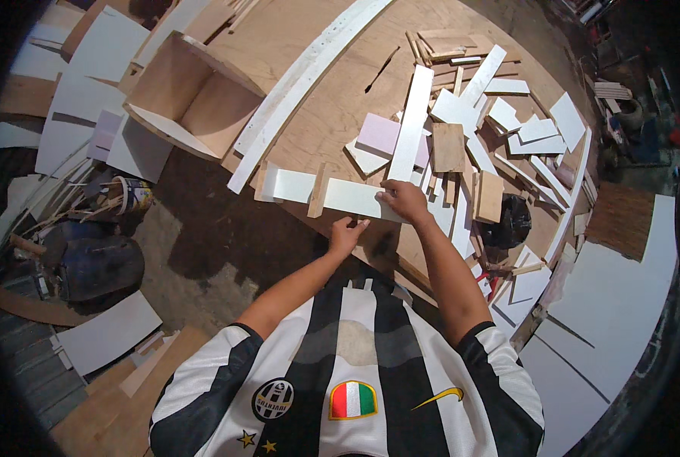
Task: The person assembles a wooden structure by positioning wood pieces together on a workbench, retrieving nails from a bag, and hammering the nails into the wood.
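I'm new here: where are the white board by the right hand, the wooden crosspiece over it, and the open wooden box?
White board [351,197]: head view, bare top face.
Wooden crosspiece [318,190]: head view, middle of its length.
Open wooden box [219,110]: head view, an inside wall.

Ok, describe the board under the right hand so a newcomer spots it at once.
Find the big plywood worktop. At its near edge, the white board lies under the right hand. Unlike its neighbours, it has a bare-wood strip across it.

Right hand [406,202]: fingers contacting the white board [351,196]. Left hand [345,237]: near board's lower edge. Wooden strip [318,190] crosses board.
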Demonstrator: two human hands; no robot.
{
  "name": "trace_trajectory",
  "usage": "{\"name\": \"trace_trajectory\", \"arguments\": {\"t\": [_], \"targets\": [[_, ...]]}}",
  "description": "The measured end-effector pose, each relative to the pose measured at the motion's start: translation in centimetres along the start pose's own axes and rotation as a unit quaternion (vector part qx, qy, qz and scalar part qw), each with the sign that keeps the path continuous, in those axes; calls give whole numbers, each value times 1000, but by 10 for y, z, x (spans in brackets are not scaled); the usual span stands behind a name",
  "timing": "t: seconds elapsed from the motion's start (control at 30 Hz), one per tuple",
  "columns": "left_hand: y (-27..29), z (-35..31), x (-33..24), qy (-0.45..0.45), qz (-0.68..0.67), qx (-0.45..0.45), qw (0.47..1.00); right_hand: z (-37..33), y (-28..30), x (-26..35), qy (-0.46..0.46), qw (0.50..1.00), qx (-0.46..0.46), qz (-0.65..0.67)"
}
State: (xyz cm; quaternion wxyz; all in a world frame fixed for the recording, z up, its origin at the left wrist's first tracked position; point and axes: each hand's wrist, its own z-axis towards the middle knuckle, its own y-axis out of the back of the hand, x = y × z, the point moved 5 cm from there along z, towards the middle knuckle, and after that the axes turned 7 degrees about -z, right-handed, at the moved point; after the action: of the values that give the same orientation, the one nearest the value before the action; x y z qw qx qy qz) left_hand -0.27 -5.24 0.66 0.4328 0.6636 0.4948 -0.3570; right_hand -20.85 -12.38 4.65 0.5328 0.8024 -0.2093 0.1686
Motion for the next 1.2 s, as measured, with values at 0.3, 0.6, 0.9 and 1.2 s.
{"name": "trace_trajectory", "arguments": {"t": [0.3,0.6,0.9,1.2], "targets": [[-1,1,6,-2,79,-12,997,-4,-8,-3,19,1000,-16,-6],[-5,2,18,-56,87,-31,994,-8,-8,-3,36,997,-55,-29],[-7,4,25,-29,99,-23,994,-8,-8,-4,56,996,-71,-17],[-8,1,25,-86,89,-62,990,-10,-5,-1,41,997,-70,-20]]}}
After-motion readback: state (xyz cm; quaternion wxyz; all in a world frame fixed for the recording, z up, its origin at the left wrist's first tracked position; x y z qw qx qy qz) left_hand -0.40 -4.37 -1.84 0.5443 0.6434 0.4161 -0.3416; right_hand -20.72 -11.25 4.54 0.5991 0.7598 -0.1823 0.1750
